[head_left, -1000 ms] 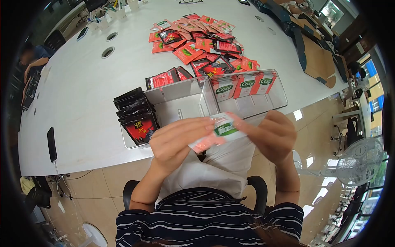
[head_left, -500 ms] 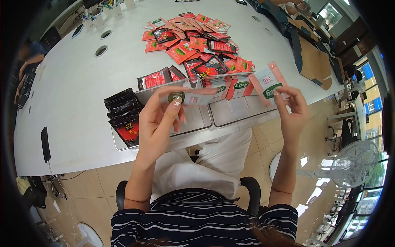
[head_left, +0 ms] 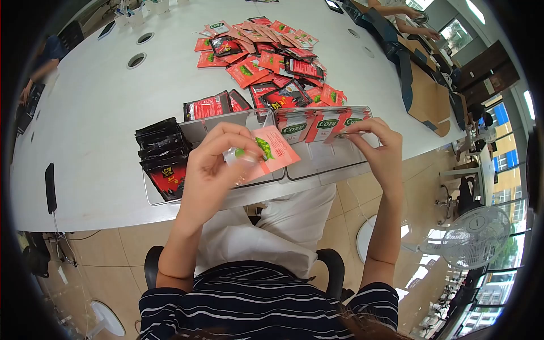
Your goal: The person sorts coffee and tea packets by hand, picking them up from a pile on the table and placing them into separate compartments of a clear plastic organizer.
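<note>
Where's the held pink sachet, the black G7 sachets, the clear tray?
Pink flat sachet with green print (head_left: 273,151), head view, middle of its face.
Black glossy G7 sachets (head_left: 169,171), head view, front packet's label.
Clear plastic tray (head_left: 314,158), head view, bare floor.

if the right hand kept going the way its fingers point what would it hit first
Probably the Cozy sachets standing in the right compartment of the clear tray: the right hand points its fingers up-left at that row and seems to touch the rightmost one, though depth is unclear.
</note>
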